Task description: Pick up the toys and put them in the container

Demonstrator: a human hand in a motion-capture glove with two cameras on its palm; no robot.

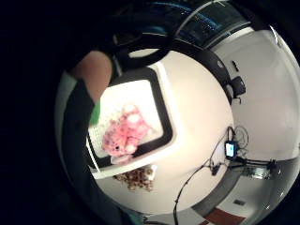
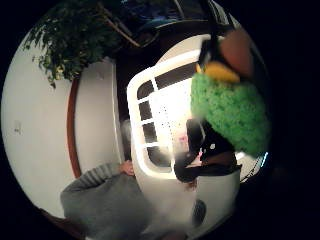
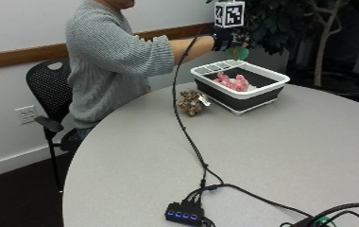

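Green fuzzy plush toy with a yellow patch [image 2: 231, 110] is gripped in the gloved right hand [image 3: 228, 39], fingers curled round it, held in the air above the white-rimmed black plastic container [image 3: 261, 92] on the round grey table [image 3: 280, 156]. A pink plush toy [image 3: 234, 82] lies inside the container; a brown spotted plush toy [image 3: 191, 101] sits on the table just beside it. Only the thumb-side palm view shows the green toy's fuzzy surface up close; the little-finger side shows the pink toy [image 1: 123, 133] below.

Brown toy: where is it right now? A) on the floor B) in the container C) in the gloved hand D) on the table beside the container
D: the brown toy lies on the table beside the container, which holds the pink toy.
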